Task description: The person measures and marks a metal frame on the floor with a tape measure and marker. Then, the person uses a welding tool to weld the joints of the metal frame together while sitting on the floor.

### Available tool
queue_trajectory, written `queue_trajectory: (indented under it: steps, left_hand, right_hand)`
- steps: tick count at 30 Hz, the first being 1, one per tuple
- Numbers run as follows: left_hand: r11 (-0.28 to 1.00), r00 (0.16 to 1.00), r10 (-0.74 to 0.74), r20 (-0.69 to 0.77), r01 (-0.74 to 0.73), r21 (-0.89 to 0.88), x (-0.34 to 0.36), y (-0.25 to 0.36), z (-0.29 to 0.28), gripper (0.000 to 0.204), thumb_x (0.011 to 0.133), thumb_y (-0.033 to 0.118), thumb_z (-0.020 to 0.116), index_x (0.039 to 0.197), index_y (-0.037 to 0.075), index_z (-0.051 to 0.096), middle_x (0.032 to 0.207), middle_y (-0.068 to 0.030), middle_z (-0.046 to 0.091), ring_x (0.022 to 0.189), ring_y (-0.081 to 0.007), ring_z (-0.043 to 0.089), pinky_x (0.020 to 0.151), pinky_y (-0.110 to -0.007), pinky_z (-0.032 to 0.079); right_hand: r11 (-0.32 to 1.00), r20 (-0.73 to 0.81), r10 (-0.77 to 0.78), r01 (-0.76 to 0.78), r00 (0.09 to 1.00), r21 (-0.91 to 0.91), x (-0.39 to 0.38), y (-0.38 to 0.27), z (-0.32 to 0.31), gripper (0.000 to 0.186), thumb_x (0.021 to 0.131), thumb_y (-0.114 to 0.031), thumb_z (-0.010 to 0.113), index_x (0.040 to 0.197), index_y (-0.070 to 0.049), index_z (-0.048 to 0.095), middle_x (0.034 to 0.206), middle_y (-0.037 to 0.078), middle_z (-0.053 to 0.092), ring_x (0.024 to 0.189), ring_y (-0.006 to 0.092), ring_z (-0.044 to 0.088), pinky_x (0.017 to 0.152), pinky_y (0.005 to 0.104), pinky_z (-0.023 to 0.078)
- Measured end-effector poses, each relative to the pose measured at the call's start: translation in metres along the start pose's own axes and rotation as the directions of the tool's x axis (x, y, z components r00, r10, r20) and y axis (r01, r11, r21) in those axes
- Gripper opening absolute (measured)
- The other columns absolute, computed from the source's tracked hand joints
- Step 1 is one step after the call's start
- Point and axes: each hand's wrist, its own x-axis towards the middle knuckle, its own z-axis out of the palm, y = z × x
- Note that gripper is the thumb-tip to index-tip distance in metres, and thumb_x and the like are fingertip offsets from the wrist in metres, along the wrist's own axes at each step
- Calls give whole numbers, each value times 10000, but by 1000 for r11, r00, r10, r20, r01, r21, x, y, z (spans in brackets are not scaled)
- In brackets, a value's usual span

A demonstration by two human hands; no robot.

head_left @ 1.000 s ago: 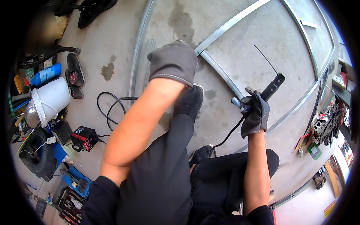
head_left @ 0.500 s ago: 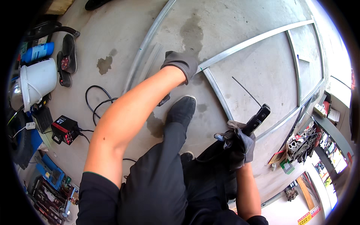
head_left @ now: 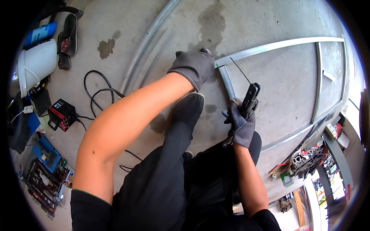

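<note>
Head view shows the electrode holder (head_left: 251, 94) wrapped by the fingers of your right hand (head_left: 242, 125), its rod (head_left: 241, 71) near the crossbar (head_left: 226, 81) laid at, though not discernibly welded to, the long bar (head_left: 277, 47), your left hand (head_left: 193, 66) beside, its grip hidden.

Left work glove (head_left: 191, 66): dark grey, wide cuff, hem finished with a line of stitching. Right work glove (head_left: 244, 130): matching grey, darker about the fingers. Left sleeve (head_left: 90, 211): short, black, edged in thin green. Right sleeve (head_left: 266, 221): black, short. Trousers (head_left: 154, 188): black, plain, loose-cut. Shoe (head_left: 189, 108): black upper, paler sole edge at the toe.
</note>
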Motion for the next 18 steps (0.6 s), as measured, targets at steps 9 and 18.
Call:
queue_trajectory:
  steps: [9,18]
  left_hand:
    - [1000,995,0,95,0,4,0,13,-22,304,1001,129,653,1226,-52,749,1131,-265,794,1038,-438,797,872,-516,633]
    - [993,996,85,-37,-82,84,12,8,1,188,969,109,698,1081,42,833,1141,-243,800,1035,-443,798,856,-545,628]
  right_hand:
    - [989,-28,-61,57,998,-140,-13,13,-11,304,949,-197,888,1170,-35,757,957,-30,751,868,55,633,823,256,537]
    - [976,-23,-81,75,996,-206,-13,8,-14,321,974,-174,831,1272,-75,764,881,-39,699,687,45,577,633,238,481]
